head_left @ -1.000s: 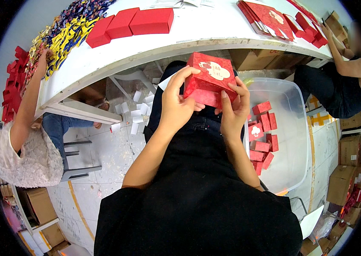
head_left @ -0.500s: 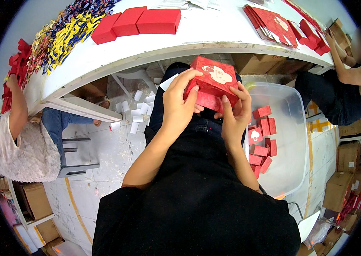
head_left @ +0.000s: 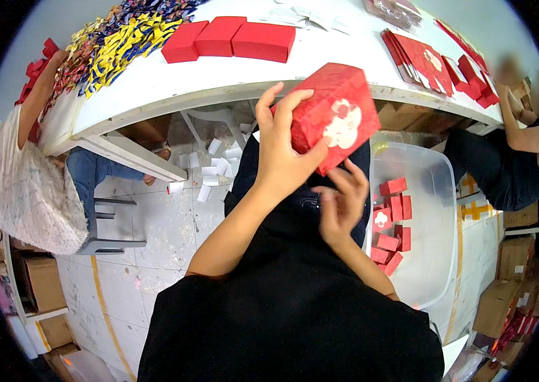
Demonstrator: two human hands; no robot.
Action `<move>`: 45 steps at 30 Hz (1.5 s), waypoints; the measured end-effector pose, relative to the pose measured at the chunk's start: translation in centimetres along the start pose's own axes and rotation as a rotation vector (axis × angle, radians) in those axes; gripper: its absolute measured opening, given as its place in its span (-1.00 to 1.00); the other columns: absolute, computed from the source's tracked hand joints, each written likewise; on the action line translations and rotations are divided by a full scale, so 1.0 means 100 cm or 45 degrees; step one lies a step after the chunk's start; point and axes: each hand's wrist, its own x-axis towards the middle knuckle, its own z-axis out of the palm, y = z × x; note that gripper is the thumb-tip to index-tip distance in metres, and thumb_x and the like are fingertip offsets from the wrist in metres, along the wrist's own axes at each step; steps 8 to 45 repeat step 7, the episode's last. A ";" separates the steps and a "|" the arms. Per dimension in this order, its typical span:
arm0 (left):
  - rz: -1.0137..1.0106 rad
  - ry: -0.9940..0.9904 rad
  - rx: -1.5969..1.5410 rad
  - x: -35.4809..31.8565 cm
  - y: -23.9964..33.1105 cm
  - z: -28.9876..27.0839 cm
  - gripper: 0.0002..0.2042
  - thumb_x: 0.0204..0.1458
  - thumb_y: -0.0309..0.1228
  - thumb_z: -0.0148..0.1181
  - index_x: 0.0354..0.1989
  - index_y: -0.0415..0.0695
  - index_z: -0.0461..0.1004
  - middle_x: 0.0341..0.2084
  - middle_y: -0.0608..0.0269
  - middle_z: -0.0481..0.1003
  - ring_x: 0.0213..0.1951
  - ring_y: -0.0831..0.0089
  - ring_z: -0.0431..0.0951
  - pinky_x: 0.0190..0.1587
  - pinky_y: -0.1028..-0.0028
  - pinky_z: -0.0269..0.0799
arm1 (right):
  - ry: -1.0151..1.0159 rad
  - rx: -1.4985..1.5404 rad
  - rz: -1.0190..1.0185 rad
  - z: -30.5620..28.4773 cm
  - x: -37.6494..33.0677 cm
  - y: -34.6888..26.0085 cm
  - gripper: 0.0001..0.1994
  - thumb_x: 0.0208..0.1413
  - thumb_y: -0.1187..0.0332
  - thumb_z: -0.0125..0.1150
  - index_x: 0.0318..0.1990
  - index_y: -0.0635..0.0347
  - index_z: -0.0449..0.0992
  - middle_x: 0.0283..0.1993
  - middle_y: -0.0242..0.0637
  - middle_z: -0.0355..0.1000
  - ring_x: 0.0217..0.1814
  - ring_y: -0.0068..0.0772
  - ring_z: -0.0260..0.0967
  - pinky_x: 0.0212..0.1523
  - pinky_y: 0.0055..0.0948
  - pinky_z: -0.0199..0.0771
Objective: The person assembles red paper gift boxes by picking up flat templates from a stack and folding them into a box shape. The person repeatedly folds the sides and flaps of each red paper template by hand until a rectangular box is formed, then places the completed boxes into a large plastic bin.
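Note:
A red box [head_left: 349, 86] with a cream-white cut-out shape on its face is held tilted over my lap, in front of the table edge. My left hand [head_left: 285, 143] grips its left side, thumb across the face near the pale shape and fingers on the far side. Just below the box is my right hand [head_left: 344, 202], slightly blurred, with thumb and fingers apart and nothing in it. Its fingertips are close to the box's lower corner. Beside my right forearm a translucent plastic bin [head_left: 432, 280] contains several small red boxes [head_left: 393, 186].
Three red boxes [head_left: 263, 42] stand on the white table [head_left: 218, 75], right of piled yellow and blue ribbons [head_left: 130, 48]. Flat red pieces [head_left: 417, 57] lie farther right. People sit at both sides. White paper scraps [head_left: 211, 172] litter the floor beside a grey stool [head_left: 113, 244].
The box has been raised and turned, so its pale shape now faces me more. My right hand has let go of it and dropped below. The view has shifted slightly.

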 end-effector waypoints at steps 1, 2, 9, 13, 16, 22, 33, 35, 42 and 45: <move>0.093 0.003 0.097 0.003 0.006 -0.005 -0.31 -0.39 -0.46 0.32 0.04 -0.15 0.17 0.10 -0.07 0.03 0.14 0.05 0.07 0.17 0.20 0.02 | 0.188 -0.039 -0.020 -0.008 0.005 0.003 -0.78 -0.01 0.54 0.01 -0.16 0.34 0.41 0.00 0.01 0.20 -0.14 -0.30 0.31 -0.25 -0.51 0.43; 0.063 -0.033 0.073 0.005 0.017 -0.010 -0.23 -0.44 -0.44 0.35 0.06 -0.15 0.09 0.11 -0.09 0.02 0.14 0.03 0.07 0.17 0.19 0.01 | 0.316 -0.049 -0.069 -0.020 0.015 0.007 -0.79 0.03 0.53 -0.04 -0.16 0.36 0.36 -0.06 -0.06 0.22 -0.26 -0.36 0.32 -0.26 -0.47 0.40; 0.422 -0.083 -0.158 0.005 0.038 -0.013 -0.12 -0.51 -0.39 0.43 0.03 -0.13 -0.04 0.07 -0.09 0.00 0.04 0.11 0.24 -0.04 0.25 0.33 | 0.400 0.809 0.519 -0.079 0.070 0.014 -0.68 0.15 0.35 -0.10 0.03 0.29 0.23 0.01 -0.11 0.28 0.02 -0.27 0.26 0.00 -0.30 0.32; 0.422 -0.083 -0.158 0.005 0.038 -0.013 -0.12 -0.51 -0.39 0.43 0.03 -0.13 -0.04 0.07 -0.09 0.00 0.04 0.11 0.24 -0.04 0.25 0.33 | 0.400 0.809 0.519 -0.079 0.070 0.014 -0.68 0.15 0.35 -0.10 0.03 0.29 0.23 0.01 -0.11 0.28 0.02 -0.27 0.26 0.00 -0.30 0.32; 0.422 -0.083 -0.158 0.005 0.038 -0.013 -0.12 -0.51 -0.39 0.43 0.03 -0.13 -0.04 0.07 -0.09 0.00 0.04 0.11 0.24 -0.04 0.25 0.33 | 0.400 0.809 0.519 -0.079 0.070 0.014 -0.68 0.15 0.35 -0.10 0.03 0.29 0.23 0.01 -0.11 0.28 0.02 -0.27 0.26 0.00 -0.30 0.32; 0.422 -0.083 -0.158 0.005 0.038 -0.013 -0.12 -0.51 -0.39 0.43 0.03 -0.13 -0.04 0.07 -0.09 0.00 0.04 0.11 0.24 -0.04 0.25 0.33 | 0.400 0.809 0.519 -0.079 0.070 0.014 -0.68 0.15 0.35 -0.10 0.03 0.29 0.23 0.01 -0.11 0.28 0.02 -0.27 0.26 0.00 -0.30 0.32; 0.422 -0.083 -0.158 0.005 0.038 -0.013 -0.12 -0.51 -0.39 0.43 0.03 -0.13 -0.04 0.07 -0.09 0.00 0.04 0.11 0.24 -0.04 0.25 0.33 | 0.400 0.809 0.519 -0.079 0.070 0.014 -0.68 0.15 0.35 -0.10 0.03 0.29 0.23 0.01 -0.11 0.28 0.02 -0.27 0.26 0.00 -0.30 0.32; 0.422 -0.083 -0.158 0.005 0.038 -0.013 -0.12 -0.51 -0.39 0.43 0.03 -0.13 -0.04 0.07 -0.09 0.00 0.04 0.11 0.24 -0.04 0.25 0.33 | 0.400 0.809 0.519 -0.079 0.070 0.014 -0.68 0.15 0.35 -0.10 0.03 0.29 0.23 0.01 -0.11 0.28 0.02 -0.27 0.26 0.00 -0.30 0.32; 0.422 -0.083 -0.158 0.005 0.038 -0.013 -0.12 -0.51 -0.39 0.43 0.03 -0.13 -0.04 0.07 -0.09 0.00 0.04 0.11 0.24 -0.04 0.25 0.33 | 0.400 0.809 0.519 -0.079 0.070 0.014 -0.68 0.15 0.35 -0.10 0.03 0.29 0.23 0.01 -0.11 0.28 0.02 -0.27 0.26 0.00 -0.30 0.32; 0.422 -0.083 -0.158 0.005 0.038 -0.013 -0.12 -0.51 -0.39 0.43 0.03 -0.13 -0.04 0.07 -0.09 0.00 0.04 0.11 0.24 -0.04 0.25 0.33 | 0.400 0.809 0.519 -0.079 0.070 0.014 -0.68 0.15 0.35 -0.10 0.03 0.29 0.23 0.01 -0.11 0.28 0.02 -0.27 0.26 0.00 -0.30 0.32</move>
